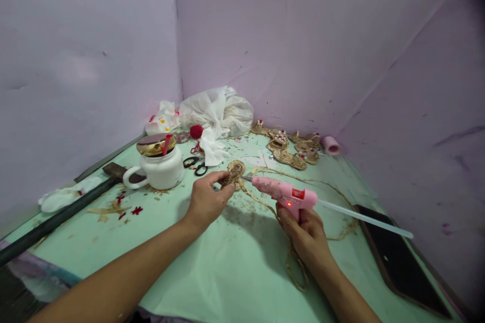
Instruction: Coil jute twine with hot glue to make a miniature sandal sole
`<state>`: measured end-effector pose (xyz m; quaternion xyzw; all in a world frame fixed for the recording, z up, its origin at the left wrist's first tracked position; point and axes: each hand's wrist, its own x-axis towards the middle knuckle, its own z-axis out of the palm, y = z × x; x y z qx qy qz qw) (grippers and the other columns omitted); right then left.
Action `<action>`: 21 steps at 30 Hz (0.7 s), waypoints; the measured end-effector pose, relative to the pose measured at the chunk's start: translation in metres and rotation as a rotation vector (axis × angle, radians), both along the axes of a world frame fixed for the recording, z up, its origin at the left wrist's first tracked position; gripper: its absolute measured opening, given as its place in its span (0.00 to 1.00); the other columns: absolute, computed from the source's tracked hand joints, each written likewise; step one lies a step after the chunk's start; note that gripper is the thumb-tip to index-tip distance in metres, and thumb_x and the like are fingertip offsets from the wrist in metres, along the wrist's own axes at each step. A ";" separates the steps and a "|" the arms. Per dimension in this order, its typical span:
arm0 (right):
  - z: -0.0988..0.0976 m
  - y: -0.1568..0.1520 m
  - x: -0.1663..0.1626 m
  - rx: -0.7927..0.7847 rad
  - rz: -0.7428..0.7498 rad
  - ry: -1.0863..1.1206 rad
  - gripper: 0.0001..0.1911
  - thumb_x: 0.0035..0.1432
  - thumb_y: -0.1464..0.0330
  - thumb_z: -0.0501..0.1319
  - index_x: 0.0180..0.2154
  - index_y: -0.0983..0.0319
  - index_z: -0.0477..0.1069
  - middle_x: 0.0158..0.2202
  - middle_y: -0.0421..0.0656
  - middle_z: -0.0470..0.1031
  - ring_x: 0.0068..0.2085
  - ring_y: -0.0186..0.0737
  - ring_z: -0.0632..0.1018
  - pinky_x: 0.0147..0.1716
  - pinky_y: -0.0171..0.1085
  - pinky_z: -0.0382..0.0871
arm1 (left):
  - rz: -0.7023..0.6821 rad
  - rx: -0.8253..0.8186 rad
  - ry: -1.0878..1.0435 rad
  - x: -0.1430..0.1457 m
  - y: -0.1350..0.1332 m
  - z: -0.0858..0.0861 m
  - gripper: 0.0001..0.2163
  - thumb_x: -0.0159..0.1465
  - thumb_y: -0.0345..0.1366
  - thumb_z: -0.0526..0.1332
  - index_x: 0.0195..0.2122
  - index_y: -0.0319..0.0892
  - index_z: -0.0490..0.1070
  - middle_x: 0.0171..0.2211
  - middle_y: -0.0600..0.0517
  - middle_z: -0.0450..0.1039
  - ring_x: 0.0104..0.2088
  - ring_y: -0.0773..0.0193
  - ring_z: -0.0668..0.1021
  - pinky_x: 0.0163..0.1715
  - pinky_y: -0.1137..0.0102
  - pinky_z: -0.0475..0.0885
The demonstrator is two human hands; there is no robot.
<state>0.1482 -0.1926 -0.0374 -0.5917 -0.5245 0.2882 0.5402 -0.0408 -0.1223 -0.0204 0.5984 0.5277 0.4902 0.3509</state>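
Between the fingers of my left hand (209,198) is a small braided straw piece (236,170), raised above the table. A long braided cord (257,199) trails from it to the right and hangs down past my other wrist. My right hand (305,229) is wrapped around the handle of a pink glue gun (282,189), whose red light is lit. The gun's metal nozzle is at the right side of the straw piece; whether it touches cannot be made out. A clear glue stick (366,218) sticks far out of the gun's back end.
At the left stand a white lidded mug (162,167) and a hammer (76,202). Black scissors (196,164), tissue (212,146), red yarn (196,131) and a plastic bag (220,111) lie behind. Several braided pieces (290,156) and a pink roll (331,146) sit at the back right, a phone (401,260) nearer.
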 end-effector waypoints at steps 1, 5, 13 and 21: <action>0.000 0.000 0.000 -0.001 -0.002 0.002 0.15 0.48 0.59 0.62 0.19 0.60 0.62 0.17 0.35 0.56 0.21 0.32 0.57 0.19 0.33 0.50 | -0.002 0.000 0.002 0.000 0.000 0.000 0.15 0.50 0.36 0.62 0.38 0.37 0.77 0.38 0.46 0.79 0.40 0.55 0.78 0.42 0.65 0.72; -0.002 0.000 0.001 -0.008 -0.008 0.014 0.15 0.49 0.59 0.61 0.20 0.60 0.62 0.17 0.35 0.55 0.21 0.32 0.56 0.19 0.33 0.49 | -0.004 0.004 0.005 0.000 0.000 0.000 0.14 0.50 0.36 0.62 0.38 0.38 0.77 0.38 0.47 0.79 0.40 0.55 0.78 0.41 0.65 0.72; 0.000 0.000 0.000 -0.017 -0.032 0.013 0.17 0.48 0.58 0.61 0.17 0.59 0.59 0.16 0.34 0.54 0.20 0.32 0.56 0.19 0.34 0.49 | 0.001 0.028 0.022 -0.001 0.001 -0.003 0.13 0.50 0.36 0.62 0.37 0.38 0.77 0.37 0.47 0.79 0.40 0.56 0.78 0.43 0.65 0.72; 0.004 -0.001 -0.001 -0.025 -0.052 0.007 0.20 0.48 0.57 0.60 0.15 0.58 0.56 0.15 0.34 0.52 0.18 0.31 0.54 0.17 0.34 0.47 | -0.008 0.064 0.054 0.000 0.001 -0.002 0.12 0.50 0.34 0.62 0.36 0.38 0.77 0.37 0.47 0.79 0.40 0.56 0.78 0.43 0.65 0.72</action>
